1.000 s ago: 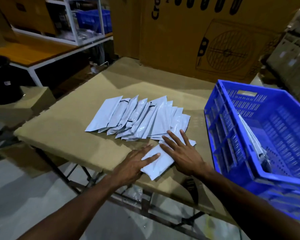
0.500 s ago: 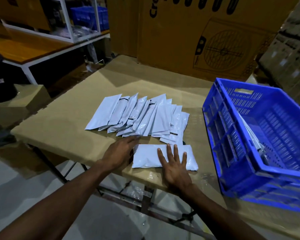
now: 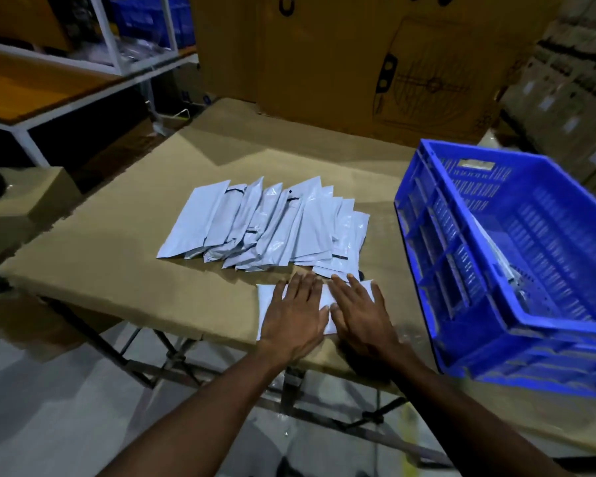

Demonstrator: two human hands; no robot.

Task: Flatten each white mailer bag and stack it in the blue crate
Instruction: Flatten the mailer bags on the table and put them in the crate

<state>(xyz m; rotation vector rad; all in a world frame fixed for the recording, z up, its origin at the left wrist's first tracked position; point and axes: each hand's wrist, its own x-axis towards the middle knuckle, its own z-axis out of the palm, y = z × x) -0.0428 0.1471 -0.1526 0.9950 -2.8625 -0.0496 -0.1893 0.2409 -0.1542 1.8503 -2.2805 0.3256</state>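
My left hand [image 3: 295,313] had moved onto the mailer bag [image 3: 267,299] beside my right hand [image 3: 360,313], both palms flat, fingers straight, gripping nothing. Bag looked pressed flat; blue crate [image 3: 461,270] probably next.

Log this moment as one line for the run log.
step: flattening | left hand: flat on mailer bag | right hand: flat on same bag | pile: waiting | blue crate: partly filled

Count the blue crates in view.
2. One blue crate on the table's right end; another blue crate on the far-left shelf, partly hidden. More may be hidden.
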